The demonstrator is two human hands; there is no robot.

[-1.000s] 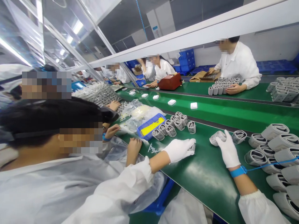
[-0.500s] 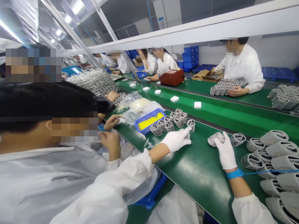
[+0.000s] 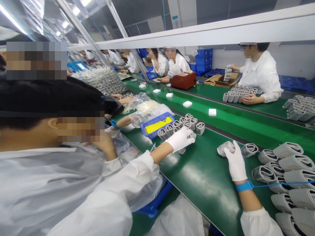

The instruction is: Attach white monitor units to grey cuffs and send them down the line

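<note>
Two white-gloved hands are held over a green table [image 3: 201, 172]. By the left hand [image 3: 180, 140], a small grey roll [image 3: 192, 135] is covered in part, with the fingers bent about it; whether they are clamped on it or only laid against it cannot be told. A second roll [image 3: 182, 151] is seen just under that hand, mostly hidden by the glove. Beyond the hand, a cluster of grey rolls [image 3: 162, 133] is stood on the table, and just left of it a blue tray [image 3: 149, 135] is filled with yellow bits [image 3: 158, 125]. Farther left, a clear plastic bag [image 3: 147, 106] is laid.

By the right hand [image 3: 236, 164], another roll [image 3: 222, 149] is gripped on the table, the thumb pressed over its face and the fingers closed at its right end. A blue wrist strap [image 3: 244, 186] is worn there, from which a blue cord [image 3: 283, 184] is stretched to the right. Just right of the gripped roll, a single roll [image 3: 249, 150] is placed, and a larger group of rolls [image 3: 299, 178] is gathered at the far right.

Along the green belt [image 3: 236, 123] beyond the table, white boxes [image 3: 212, 112] are spaced in a line. Across it, more rolls [image 3: 236, 95] are handled by a white-coated co-worker [image 3: 261, 73].
</note>
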